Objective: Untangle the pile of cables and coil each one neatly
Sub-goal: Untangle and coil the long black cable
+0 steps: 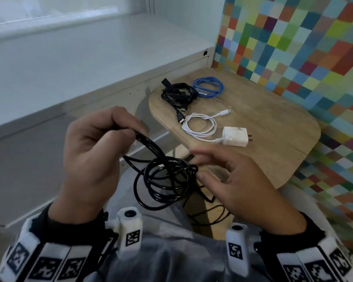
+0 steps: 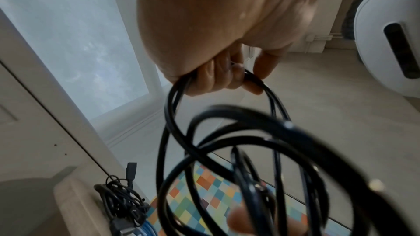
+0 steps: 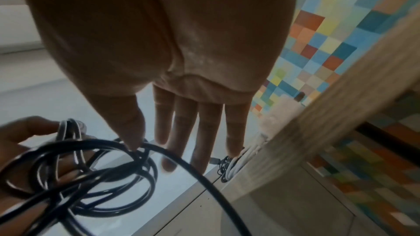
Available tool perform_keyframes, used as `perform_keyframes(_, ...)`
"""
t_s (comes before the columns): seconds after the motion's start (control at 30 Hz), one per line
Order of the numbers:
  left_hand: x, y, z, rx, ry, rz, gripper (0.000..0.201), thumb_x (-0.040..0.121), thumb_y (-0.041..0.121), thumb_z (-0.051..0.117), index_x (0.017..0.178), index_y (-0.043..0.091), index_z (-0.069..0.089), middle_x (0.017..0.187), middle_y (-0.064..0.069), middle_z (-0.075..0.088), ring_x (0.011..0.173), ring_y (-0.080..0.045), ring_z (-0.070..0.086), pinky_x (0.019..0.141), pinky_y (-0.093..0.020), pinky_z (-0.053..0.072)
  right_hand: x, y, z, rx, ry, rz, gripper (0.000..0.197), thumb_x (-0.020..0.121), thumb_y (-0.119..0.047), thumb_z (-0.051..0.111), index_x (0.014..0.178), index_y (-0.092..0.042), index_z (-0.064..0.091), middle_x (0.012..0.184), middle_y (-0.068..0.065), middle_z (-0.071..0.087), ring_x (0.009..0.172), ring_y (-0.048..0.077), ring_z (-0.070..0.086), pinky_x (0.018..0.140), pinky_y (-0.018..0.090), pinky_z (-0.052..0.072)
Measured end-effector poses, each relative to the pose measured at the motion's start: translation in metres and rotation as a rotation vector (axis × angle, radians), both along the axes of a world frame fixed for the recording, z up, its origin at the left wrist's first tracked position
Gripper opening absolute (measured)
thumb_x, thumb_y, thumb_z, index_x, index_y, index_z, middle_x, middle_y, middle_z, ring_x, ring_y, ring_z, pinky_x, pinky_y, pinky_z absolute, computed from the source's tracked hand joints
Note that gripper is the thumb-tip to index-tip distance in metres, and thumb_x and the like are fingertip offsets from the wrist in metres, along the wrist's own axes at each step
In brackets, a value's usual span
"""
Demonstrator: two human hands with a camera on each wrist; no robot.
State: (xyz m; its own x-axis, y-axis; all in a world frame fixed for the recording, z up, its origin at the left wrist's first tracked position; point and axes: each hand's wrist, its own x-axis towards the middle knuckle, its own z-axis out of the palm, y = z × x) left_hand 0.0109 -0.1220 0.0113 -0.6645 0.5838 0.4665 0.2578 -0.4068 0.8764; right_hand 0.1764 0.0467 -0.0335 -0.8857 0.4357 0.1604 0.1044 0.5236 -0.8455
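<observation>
Left hand (image 1: 90,157) fingers pinch the black cable (image 1: 165,180); right hand (image 1: 238,186) fingers spread beside it, coiled cables (image 1: 192,92) on table (image 1: 273,123).

Glossy black rubbery cable (image 1: 167,180), pale matt wood-grain table (image 1: 273,127), smooth white plastic charger (image 1: 233,136) with metal prongs, blue cable (image 1: 209,86), satin white cord (image 1: 200,127)

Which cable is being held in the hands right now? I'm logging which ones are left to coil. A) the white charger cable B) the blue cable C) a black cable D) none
C: the left hand grips several loops of the black cable above the lap, while the blue cable and the white charger cable lie coiled on the wooden table. The right hand is open beside the loops.
</observation>
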Motion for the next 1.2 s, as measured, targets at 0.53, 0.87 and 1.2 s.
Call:
perform_keyframes(0.53, 0.005, 0.014, -0.023, -0.784, 0.527, -0.051, 0.032, 0.079, 0.047, 0.071, 0.11, 0.044, 0.068, 0.099, 0.02, 0.064, 0.093, -0.002, 0.062, 0.081, -0.02, 0.049, -0.003, -0.008, 0.003, -0.154, 0.307, -0.113, 0.026, 0.093, 0.003, 0.068, 0.099, -0.022, 0.074, 0.074, 0.0, 0.069, 0.071, 0.019, 0.071, 0.07, 0.026, 0.056)
perform_keyframes(0.87, 0.009, 0.015, -0.02, -0.627, 0.267, -0.045, 0.014, 0.085, 0.024, 0.081, 0.078, 0.036, 0.075, 0.073, 0.006, 0.072, 0.062, -0.017, 0.063, 0.061, -0.03, 0.051, -0.005, -0.005, 0.005, -0.3, 0.28, -0.158, 0.023, 0.089, 0.001, 0.074, 0.099, -0.019, 0.072, 0.08, 0.008, 0.071, 0.068, 0.023, 0.072, 0.07, 0.033, 0.06)
perform_keyframes(1.2, 0.009, 0.016, -0.027, -0.595, 0.142, -0.206, 0.013, 0.084, 0.027, 0.084, 0.08, 0.022, 0.073, 0.069, -0.005, 0.07, 0.055, -0.018, 0.059, 0.055, -0.031, 0.047, -0.006, -0.015, 0.009, -0.269, 0.19, -0.073, 0.044, 0.088, 0.0, 0.075, 0.113, -0.037, 0.071, 0.092, -0.001, 0.071, 0.061, 0.021, 0.068, 0.057, 0.033, 0.057)
